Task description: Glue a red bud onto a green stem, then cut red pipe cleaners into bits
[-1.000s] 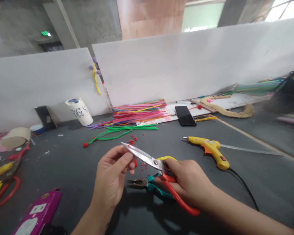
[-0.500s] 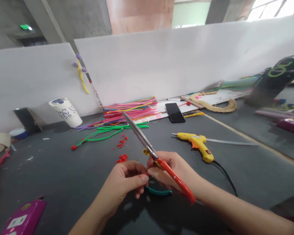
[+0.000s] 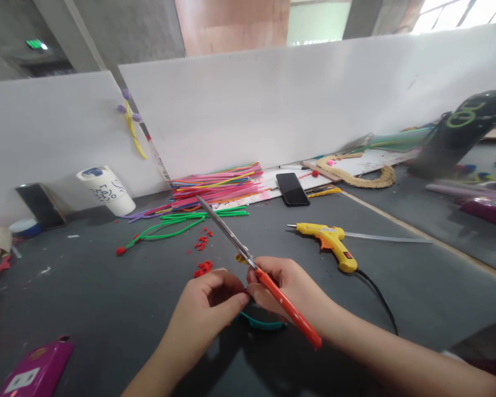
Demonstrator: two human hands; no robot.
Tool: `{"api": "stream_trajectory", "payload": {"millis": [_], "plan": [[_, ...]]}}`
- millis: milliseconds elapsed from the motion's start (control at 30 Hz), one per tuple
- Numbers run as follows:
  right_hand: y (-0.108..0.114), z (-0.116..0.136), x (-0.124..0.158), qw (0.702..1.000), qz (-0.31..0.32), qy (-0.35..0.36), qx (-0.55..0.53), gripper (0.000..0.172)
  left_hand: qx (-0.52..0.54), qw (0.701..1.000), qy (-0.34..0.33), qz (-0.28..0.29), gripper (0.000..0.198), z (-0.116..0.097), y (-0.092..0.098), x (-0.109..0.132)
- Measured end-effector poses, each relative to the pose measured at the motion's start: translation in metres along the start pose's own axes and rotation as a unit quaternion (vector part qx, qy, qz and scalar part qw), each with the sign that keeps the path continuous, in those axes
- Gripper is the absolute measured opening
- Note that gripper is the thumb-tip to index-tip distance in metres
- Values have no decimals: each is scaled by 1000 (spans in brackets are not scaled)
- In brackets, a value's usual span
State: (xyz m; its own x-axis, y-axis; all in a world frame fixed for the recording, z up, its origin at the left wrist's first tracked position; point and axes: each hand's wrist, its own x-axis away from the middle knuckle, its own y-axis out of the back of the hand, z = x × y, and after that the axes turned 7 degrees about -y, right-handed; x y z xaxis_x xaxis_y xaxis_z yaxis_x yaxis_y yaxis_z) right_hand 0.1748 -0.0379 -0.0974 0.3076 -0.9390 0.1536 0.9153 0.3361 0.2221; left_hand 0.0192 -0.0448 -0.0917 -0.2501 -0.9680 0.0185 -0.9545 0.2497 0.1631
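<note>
My right hand is closed around scissors with a red handle; the blades point up and to the left, close together. My left hand pinches a small red piece, mostly hidden between the fingertips of both hands. Under my right hand shows a teal curved strip, partly covered, and a yellow bit sits beside the blades. Small red clippings lie on the dark table just beyond my left hand, with more red scraps farther off.
A yellow glue gun with its cord lies to the right. Green pipe cleaners, a colourful bundle and a black phone lie at the back. A white cup leans left; a purple case is front left.
The view has shifted slightly. Both hands stay together, with the scissors held at much the same slant; the red piece between the fingertips shows less than before.
</note>
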Motion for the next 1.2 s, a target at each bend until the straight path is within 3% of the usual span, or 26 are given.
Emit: {"api": "stream_trajectory", "payload": {"millis": [300,633,767,900,1033,1200], "plan": [[0,1,2,1000,1,0,-7,7,-60,997,-44,-21,6,0,-2,2],[0,2,2,997,-13,21,71,8,-84,996,-23,22,11,-3,-3,2],[3,0,2,996,-18,48,79,13,5,998,-15,-62,2,-3,-2,1],[7,3,4,979,-48,59,190,26,144,976,-20,-164,7,-1,8,-2],[7,2,4,939,-74,84,327,30,212,951,-62,-217,6,-1,18,-4],[6,-10,0,878,-92,120,454,37,230,939,-104,-233,4,-4,22,-3]]}}
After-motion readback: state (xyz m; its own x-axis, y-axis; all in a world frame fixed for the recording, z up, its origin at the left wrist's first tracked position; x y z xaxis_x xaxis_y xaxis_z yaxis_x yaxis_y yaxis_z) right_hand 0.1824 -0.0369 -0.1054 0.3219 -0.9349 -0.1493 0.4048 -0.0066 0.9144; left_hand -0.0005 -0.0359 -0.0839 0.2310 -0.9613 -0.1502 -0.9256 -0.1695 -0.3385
